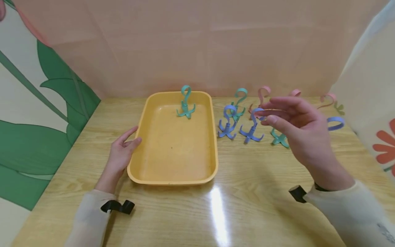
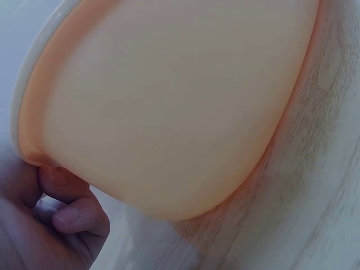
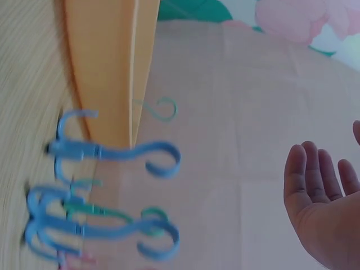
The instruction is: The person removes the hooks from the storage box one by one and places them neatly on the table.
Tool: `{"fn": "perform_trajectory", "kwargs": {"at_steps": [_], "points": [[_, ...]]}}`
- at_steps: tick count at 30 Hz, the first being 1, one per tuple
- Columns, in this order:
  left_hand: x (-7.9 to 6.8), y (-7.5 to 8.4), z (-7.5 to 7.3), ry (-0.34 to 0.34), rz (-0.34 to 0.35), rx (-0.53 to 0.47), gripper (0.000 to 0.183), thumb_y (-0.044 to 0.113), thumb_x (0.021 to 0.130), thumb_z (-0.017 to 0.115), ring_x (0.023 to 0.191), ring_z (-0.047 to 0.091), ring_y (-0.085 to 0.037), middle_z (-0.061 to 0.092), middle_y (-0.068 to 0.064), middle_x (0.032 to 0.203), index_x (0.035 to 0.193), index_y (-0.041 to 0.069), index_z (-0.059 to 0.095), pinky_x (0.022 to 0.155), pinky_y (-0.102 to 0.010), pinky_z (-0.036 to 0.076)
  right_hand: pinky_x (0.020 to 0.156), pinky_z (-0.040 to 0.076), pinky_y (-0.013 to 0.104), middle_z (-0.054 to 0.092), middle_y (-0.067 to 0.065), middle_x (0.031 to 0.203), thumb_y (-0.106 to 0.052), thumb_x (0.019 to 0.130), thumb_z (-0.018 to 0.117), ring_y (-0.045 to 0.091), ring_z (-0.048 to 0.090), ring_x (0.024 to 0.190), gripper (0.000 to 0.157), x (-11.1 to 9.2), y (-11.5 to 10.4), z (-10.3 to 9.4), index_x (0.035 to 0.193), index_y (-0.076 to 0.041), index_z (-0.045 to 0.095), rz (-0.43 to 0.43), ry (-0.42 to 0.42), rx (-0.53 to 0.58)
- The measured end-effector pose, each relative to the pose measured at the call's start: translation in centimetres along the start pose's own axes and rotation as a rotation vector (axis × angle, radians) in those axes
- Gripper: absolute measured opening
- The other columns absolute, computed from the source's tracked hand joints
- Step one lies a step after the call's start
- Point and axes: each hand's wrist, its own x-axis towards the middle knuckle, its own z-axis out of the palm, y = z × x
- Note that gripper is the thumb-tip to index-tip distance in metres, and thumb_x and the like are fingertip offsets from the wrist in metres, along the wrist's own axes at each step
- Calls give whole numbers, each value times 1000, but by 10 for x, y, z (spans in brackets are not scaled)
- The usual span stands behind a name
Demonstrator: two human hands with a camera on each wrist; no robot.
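A yellow plastic tray (image 1: 215,151) lies on the table with a teal four-pronged hanging hook (image 1: 185,109) standing at its far end. At the tray's left rim, my left hand (image 1: 121,154) grips the edge, its fingers curled against the outer wall in the left wrist view. My right hand (image 1: 305,137) hovers over the hooks to the right, fingers loosely extended and holding nothing. Its fingertips overlap the top of a blue-violet hook (image 1: 251,132) in the head view, but stand apart from the hooks in the right wrist view. Another blue-violet hook (image 1: 227,129) stands beside the tray.
Behind these stand a teal hook (image 1: 241,92) and several pink hooks (image 1: 264,90). My right hand partly hides a lower teal hook (image 1: 280,139) and a blue-violet one (image 1: 335,123). A pink cloth-like backdrop (image 1: 197,51) rises at the table's (image 1: 172,212) far edge.
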Motion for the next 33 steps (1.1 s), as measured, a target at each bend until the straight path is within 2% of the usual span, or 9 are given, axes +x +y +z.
{"fn": "perform_trajectory", "kwargs": {"at_steps": [9, 21, 28, 33], "points": [[2, 0, 5, 2, 11, 3, 56, 28, 101, 64, 93, 72, -22, 68, -26, 117, 153, 19, 45, 74, -34, 60, 85, 58, 37, 69, 21, 115, 18, 92, 59, 30, 70, 102, 33, 17, 22, 27, 124, 12, 60, 82, -10, -43], [1, 0, 3, 13, 10, 17, 55, 28, 102, 64, 90, 72, -18, 70, -23, 112, 153, 19, 45, 72, -31, 60, 84, 59, 40, 71, 15, 109, 12, 94, 61, 29, 70, 99, 27, 52, 54, 63, 117, -1, 70, 165, 22, -1], [-1, 0, 2, 20, 19, 6, 55, 26, 101, 65, 87, 72, -14, 74, -13, 102, 152, 18, 46, 70, -28, 60, 84, 59, 39, 71, 15, 108, 7, 93, 66, 27, 71, 96, 23, 74, 72, 82, 115, 2, 68, 255, 52, 62], [-3, 0, 2, 28, 17, 1, 54, 25, 101, 64, 90, 72, -17, 72, -19, 107, 152, 18, 47, 73, -30, 60, 88, 57, 42, 70, 14, 110, 2, 92, 71, 28, 69, 100, 25, 90, 82, 94, 116, 2, 68, 297, 56, 43]]}}
